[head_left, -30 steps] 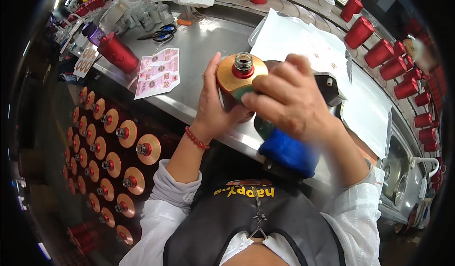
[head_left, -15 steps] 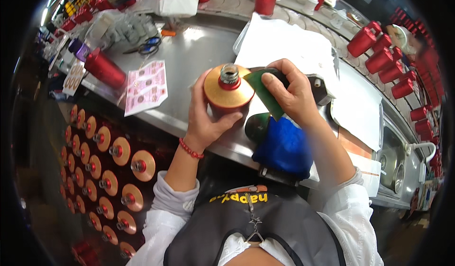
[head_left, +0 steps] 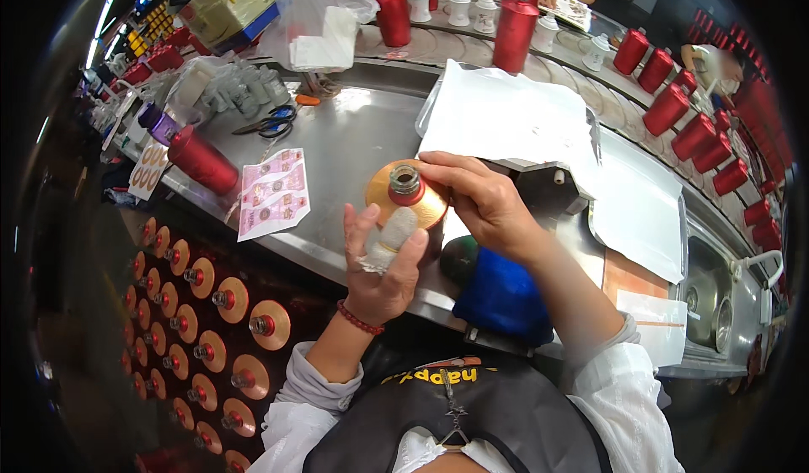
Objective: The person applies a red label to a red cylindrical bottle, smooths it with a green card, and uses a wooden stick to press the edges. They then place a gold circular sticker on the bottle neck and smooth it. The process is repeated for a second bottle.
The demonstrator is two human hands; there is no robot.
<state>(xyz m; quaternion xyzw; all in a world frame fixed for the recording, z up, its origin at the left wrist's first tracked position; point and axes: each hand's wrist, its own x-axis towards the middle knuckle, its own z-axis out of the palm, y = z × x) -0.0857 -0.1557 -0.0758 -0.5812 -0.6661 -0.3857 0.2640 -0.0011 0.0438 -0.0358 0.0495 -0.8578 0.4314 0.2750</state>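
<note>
Steel tabletop [head_left: 354, 149], cluttered: red cylinder [head_left: 202, 160] lying at left, label sheet [head_left: 274, 191] beside it, scissors [head_left: 271, 123] behind, white paper [head_left: 510, 119] at right. Row of red cans [head_left: 691, 132] curves along far edge. Below tabletop edge, left, rack of gold bottles [head_left: 219, 304] seen from above. Gold bottle [head_left: 406, 197] with red neck, open mouth, held over tabletop near edge. Left hand [head_left: 383, 262]: fingers pressing whitish cloth [head_left: 389, 235] against bottle's front. Right hand [head_left: 484, 203]: fingers closed round bottle's right side. Blue cloth [head_left: 504, 296] just under right wrist.
</note>
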